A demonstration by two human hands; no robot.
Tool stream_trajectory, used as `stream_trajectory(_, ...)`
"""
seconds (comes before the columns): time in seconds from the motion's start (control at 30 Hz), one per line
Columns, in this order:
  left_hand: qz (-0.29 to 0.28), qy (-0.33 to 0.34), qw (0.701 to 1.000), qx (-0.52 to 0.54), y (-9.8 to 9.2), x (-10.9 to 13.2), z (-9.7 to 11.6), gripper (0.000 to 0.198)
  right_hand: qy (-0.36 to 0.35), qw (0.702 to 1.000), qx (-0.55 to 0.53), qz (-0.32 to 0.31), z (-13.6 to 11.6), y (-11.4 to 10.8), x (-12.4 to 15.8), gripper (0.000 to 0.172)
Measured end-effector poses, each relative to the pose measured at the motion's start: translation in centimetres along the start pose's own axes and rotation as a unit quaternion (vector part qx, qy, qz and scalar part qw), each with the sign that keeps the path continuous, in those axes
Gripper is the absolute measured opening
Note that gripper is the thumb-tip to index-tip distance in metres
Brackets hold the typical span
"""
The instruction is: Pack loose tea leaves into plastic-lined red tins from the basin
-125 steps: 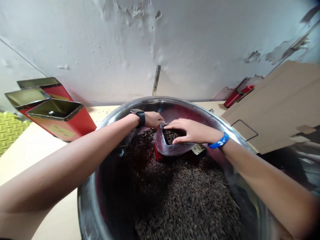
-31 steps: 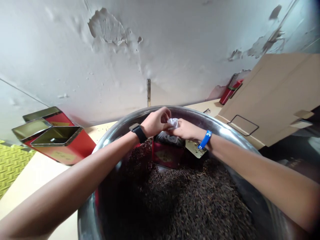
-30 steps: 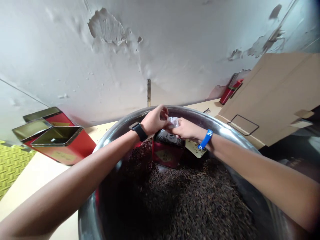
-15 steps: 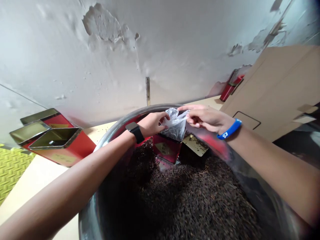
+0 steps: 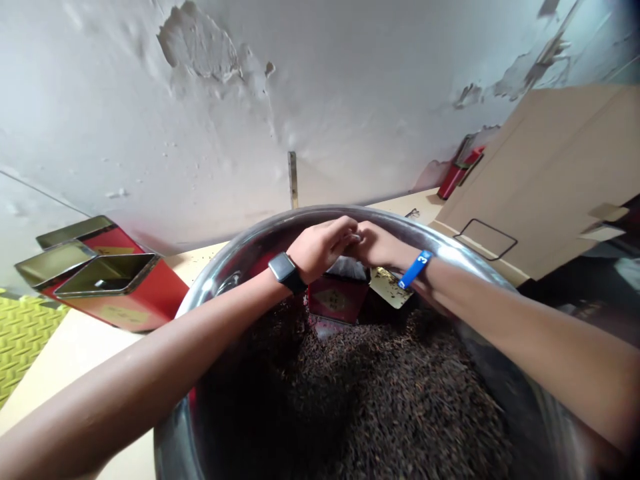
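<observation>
My left hand (image 5: 319, 248), a dark watch on its wrist, is closed at the gathered top of a clear plastic bag (image 5: 349, 268). Pressed against it, my right hand (image 5: 379, 245), with a blue band on the wrist, is closed on the same bag top. Most of the bag's neck is hidden by the fingers. The bag sits in the mouth of a red tin (image 5: 336, 300), which stands tilted in loose dark tea leaves (image 5: 400, 387). Beside the tin lies a gold-coloured lid (image 5: 393, 291) with leaf bits on it.
A large metal basin (image 5: 235, 250) holds the leaves and the tin. Open red tins (image 5: 145, 293) with hinged lids stand on the table (image 5: 120, 360) at left. At right are a cardboard box (image 5: 545, 160), a thin wire loop (image 5: 487, 239) and another red tin (image 5: 453, 181).
My hands have come together over the tin, the right one moving left. The plastic, spread between them before, is now bunched in my fingers.
</observation>
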State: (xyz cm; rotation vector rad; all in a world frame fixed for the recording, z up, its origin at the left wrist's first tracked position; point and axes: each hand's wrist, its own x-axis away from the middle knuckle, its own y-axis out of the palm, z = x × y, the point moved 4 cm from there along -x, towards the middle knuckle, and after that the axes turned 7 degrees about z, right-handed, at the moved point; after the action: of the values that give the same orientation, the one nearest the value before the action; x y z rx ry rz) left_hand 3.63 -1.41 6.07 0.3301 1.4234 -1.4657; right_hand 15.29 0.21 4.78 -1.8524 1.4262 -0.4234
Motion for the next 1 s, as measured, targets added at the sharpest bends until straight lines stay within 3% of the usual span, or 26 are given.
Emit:
stream_trajectory(0.07,0.054,-0.054,0.997,-0.012,-0.5,0.0,-1.2,0.022,0.027,1.000,-0.009,0.002,0.4,-0.3,0.0,0.007)
stream_trajectory(0.1,0.046,-0.080,0.996,-0.005,-0.5,0.0,-1.9,0.026,0.037,0.999,-0.015,-0.003,0.6,-0.4,0.1,0.007)
stream_trajectory(0.13,0.008,-0.096,0.995,0.014,-0.2,0.1,-2.6,0.029,0.041,0.999,-0.022,-0.013,0.7,-0.6,0.1,0.008)
stream_trajectory(0.23,-0.189,-0.084,0.974,0.096,1.7,0.8,-3.5,0.034,-0.007,0.999,0.003,-0.051,0.5,-0.7,0.2,0.012)
stream_trajectory(0.3,-0.246,-0.076,0.960,0.114,2.5,1.2,-3.6,0.036,-0.084,0.992,0.065,-0.065,0.0,-0.7,0.3,0.013)
stream_trajectory(0.4,-0.227,-0.107,0.964,0.084,3.1,1.2,-4.0,0.023,-0.150,0.979,0.132,-0.037,-0.5,-0.8,0.6,0.019)
stream_trajectory(0.53,-0.230,-0.144,0.961,0.060,3.1,0.9,-4.7,0.020,-0.162,0.977,0.138,0.026,-0.8,-0.9,1.1,0.029)
stream_trajectory(0.63,-0.270,-0.127,0.951,0.077,2.9,0.9,-5.0,0.021,-0.159,0.977,0.126,0.068,-1.3,-0.8,1.5,0.031)
stream_trajectory(0.73,-0.292,-0.094,0.947,0.097,2.7,1.0,-4.8,0.023,-0.149,0.971,0.149,0.112,-1.9,-0.7,1.7,0.022)
stream_trajectory(0.83,-0.214,-0.071,0.972,0.060,2.0,0.9,-4.2,0.018,-0.070,0.986,0.129,0.077,-1.6,-0.3,1.6,0.013)
stream_trajectory(0.9,-0.150,-0.086,0.985,-0.001,1.4,0.8,-3.7,0.016,0.011,0.998,0.046,0.044,-0.9,0.2,1.5,0.010)
stream_trajectory(1.0,-0.157,-0.120,0.980,-0.026,0.9,0.9,-2.7,0.017,0.106,0.981,-0.155,0.043,0.3,0.7,1.3,0.005)
